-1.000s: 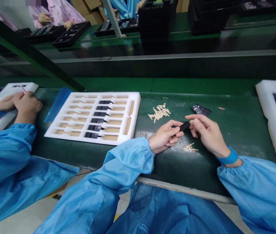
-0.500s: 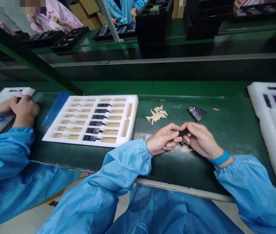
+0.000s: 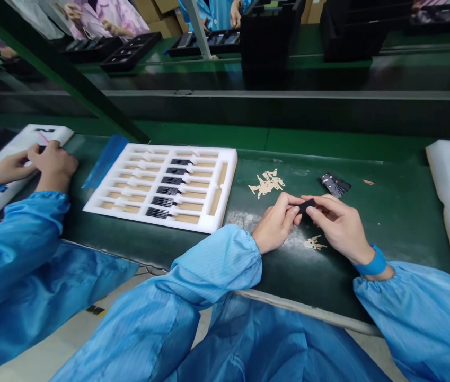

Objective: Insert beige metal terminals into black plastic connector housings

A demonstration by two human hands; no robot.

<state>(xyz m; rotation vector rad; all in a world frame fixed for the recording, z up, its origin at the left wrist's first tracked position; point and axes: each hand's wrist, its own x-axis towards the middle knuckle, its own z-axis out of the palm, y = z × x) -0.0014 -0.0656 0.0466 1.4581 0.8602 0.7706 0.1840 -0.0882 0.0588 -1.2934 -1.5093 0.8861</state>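
Between both hands is a small black rectangular piece [image 3: 307, 206], its exact kind unclear. My left hand [image 3: 277, 220] pinches its left end with thumb and fingers. At the other end, my right hand [image 3: 340, 222], with a blue wristband, grips it between thumb and fingers. Just below my fingers lies a small group of pale flat pieces [image 3: 314, 243]. A larger heap of similar pale pieces [image 3: 266, 184] is beyond my left hand. Behind my right hand sits a small pile of black flat parts [image 3: 335, 184].
A white foam tray [image 3: 230, 164] with several black parts in its slots stands to the left, by a blue sheet [image 3: 105, 159]. Another white tray [image 3: 439, 180] is at the right edge. A co-worker's hands [image 3: 55, 164] work at far left. Black bins [image 3: 268, 42] stand across the line.
The view has shifted slightly, moving the trays in the picture. My right-hand fingers have changed their hold, and more of the black piece and the small pale group shows.
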